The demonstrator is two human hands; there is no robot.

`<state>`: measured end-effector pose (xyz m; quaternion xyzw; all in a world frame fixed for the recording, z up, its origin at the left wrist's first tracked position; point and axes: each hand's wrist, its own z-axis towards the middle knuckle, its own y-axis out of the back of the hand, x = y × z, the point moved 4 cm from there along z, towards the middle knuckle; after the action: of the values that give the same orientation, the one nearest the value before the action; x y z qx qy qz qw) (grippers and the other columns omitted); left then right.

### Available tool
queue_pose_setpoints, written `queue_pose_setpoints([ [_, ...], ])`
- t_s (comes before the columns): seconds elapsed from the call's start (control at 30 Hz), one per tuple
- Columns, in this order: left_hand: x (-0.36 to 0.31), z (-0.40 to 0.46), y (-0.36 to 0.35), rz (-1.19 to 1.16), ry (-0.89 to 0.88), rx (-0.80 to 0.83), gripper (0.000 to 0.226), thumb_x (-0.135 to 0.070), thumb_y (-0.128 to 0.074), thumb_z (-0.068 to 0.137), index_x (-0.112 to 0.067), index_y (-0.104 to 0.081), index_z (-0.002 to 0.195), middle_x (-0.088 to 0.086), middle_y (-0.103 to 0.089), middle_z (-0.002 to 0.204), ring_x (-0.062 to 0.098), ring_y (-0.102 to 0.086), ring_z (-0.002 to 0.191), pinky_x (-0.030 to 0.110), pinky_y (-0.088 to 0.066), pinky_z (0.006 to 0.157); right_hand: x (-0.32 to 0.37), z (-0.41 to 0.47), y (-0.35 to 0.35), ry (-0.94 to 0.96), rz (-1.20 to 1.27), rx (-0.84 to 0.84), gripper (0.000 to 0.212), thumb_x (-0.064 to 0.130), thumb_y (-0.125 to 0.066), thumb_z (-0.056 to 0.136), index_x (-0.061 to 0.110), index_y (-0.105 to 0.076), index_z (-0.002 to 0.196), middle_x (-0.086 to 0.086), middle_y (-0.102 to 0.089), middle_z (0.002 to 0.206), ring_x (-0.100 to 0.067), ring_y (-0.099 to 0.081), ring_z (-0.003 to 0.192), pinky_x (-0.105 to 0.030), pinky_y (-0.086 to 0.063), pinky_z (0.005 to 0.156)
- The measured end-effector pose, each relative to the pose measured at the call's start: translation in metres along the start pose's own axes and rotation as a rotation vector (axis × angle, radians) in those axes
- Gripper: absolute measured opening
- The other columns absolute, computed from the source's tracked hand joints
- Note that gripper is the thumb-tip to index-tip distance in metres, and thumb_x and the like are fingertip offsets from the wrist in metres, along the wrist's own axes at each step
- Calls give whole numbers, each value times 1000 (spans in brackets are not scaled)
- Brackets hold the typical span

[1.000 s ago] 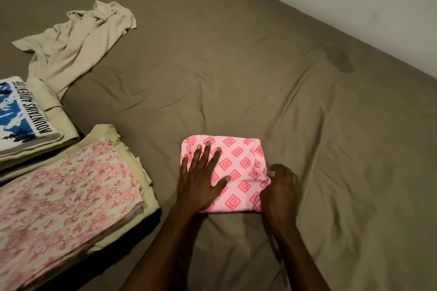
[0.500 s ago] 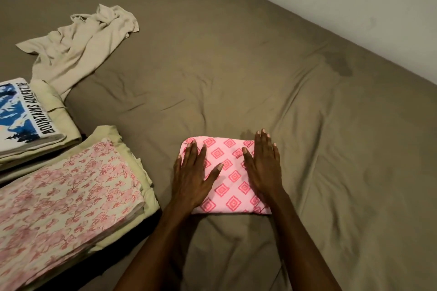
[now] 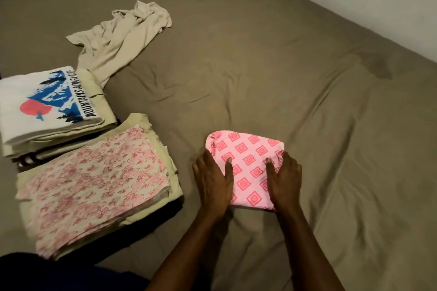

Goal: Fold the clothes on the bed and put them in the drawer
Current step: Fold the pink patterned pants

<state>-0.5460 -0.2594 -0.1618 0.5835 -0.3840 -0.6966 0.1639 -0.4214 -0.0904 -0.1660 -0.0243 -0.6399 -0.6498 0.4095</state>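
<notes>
Both hands now bracket a folded pink diamond-print garment (image 3: 246,168) on the bed (image 3: 307,101): the left hand (image 3: 214,183) grips its left edge and the right hand (image 3: 282,181) its right edge, thumbs laid on top, fingers apparently tucked down the sides, though their tips are hidden. Half a second earlier the palms lay flat on the cloth, smoothing it; the shift to the edges suggests the folding of this piece is done and a lift is being readied. Just to the left sits a folded stack topped by a pink floral fabric (image 3: 94,186), and beyond it a second stack crowned by a white T-shirt printed "Mountains Adventure" (image 3: 45,104). Farther up the olive sheet, a beige garment (image 3: 120,38) lies crumpled and unfolded, well apart from the hands. A darker blotch (image 3: 380,68) marks the sheet near the white wall (image 3: 366,0). No drawer is in view, so one piece remains to fold and everything waits to be stowed.
</notes>
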Motion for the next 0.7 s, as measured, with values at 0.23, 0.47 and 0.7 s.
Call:
queue_pose_setpoints([
  [0.23,-26,18,5,-216,309,205,51,-41,-60,99,-2,-48,129,20,-53,131,39,-56,120,40,-47,95,-9,23,1,-437,641,366,53,33,-70,82,18,-65,132,-4,-75,119,-25,-73,105,-55,-56,100],
  [0.47,-11,15,63,-683,464,220,23,-35,-64,99,-14,-72,106,-3,-75,92,15,-73,81,25,-51,64,56,1,28,-281,875,380,34,9,-60,102,13,-63,136,-2,-75,119,-15,-73,104,-28,-60,81],
  [0.7,49,3,220,-492,339,-393,38,-42,-70,94,-22,-62,125,-3,-70,110,18,-69,98,39,-58,86,207,-30,-9,-76,1023,623,41,4,-64,99,12,-59,140,-6,-73,125,-21,-70,112,-39,-56,96],
])
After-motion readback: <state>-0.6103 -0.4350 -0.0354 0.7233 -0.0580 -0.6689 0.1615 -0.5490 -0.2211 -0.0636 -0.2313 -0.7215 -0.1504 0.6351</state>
